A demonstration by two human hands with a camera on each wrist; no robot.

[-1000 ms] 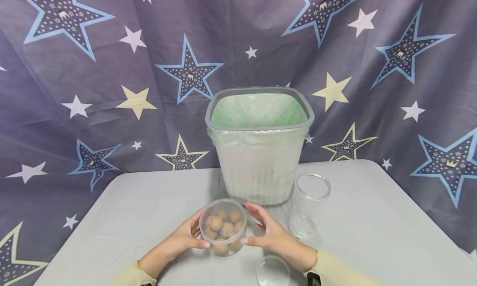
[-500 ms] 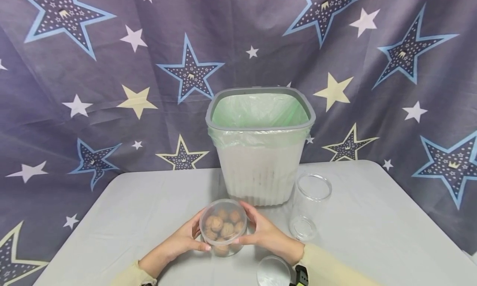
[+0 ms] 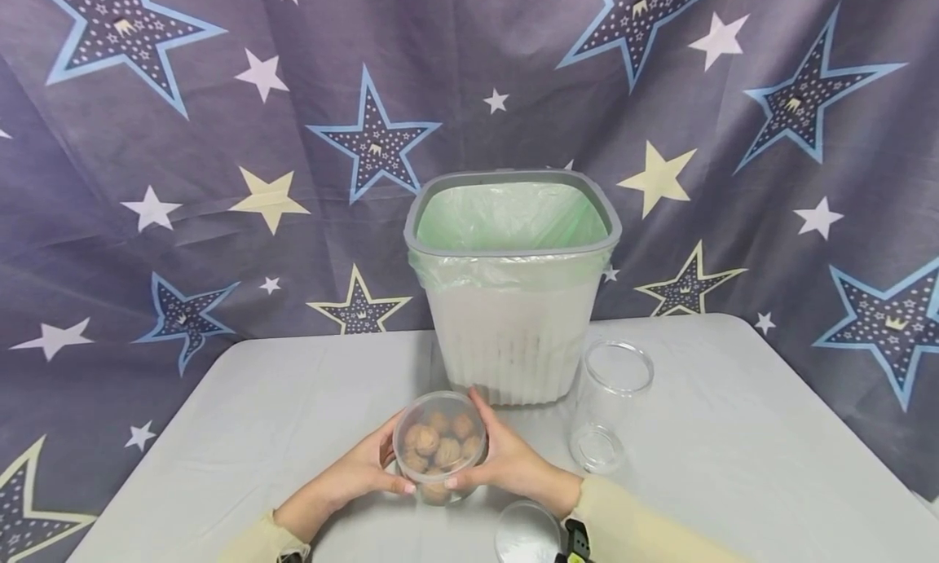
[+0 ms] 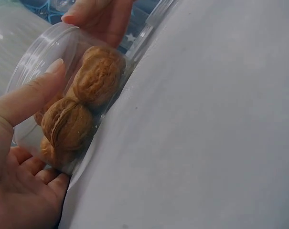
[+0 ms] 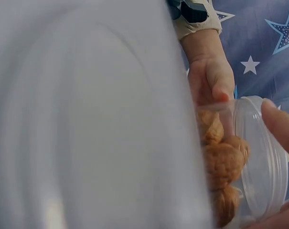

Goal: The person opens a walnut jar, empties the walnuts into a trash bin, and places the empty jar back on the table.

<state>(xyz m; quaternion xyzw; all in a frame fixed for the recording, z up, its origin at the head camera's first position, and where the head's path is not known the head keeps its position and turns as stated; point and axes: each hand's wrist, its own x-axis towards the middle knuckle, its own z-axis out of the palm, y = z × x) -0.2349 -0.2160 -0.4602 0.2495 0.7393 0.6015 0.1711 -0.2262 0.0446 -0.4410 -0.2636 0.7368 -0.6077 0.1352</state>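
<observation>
A round clear plastic jar (image 3: 438, 401) holding several walnuts (image 3: 425, 441) stands on the table in front of the person, topped by a translucent lid. My left hand (image 3: 361, 467) grips its left side, thumb at the front and fingers round the back. On the opposite side my right hand (image 3: 517, 464) holds it too, with the thumb near the front of the rim. In the left wrist view the walnuts (image 4: 68, 124) show through the jar wall, and the left thumb lies across it. The right wrist view shows the jar lid (image 5: 268, 167) beside the right thumb.
Behind the jar stands a white bin (image 3: 513, 327) with a grey rim and green liner. A tall clear jar (image 3: 612, 408), lidless, is to the right. A loose clear round lid (image 3: 526, 534) lies by the right wrist. A starry curtain (image 3: 220, 98) backs the grey table (image 3: 308, 384).
My right hand has moved left, from a loose pose beside the jar to a close hold on it. The left hand and the jar stay nearly still; the loose lid has shifted slightly left.
</observation>
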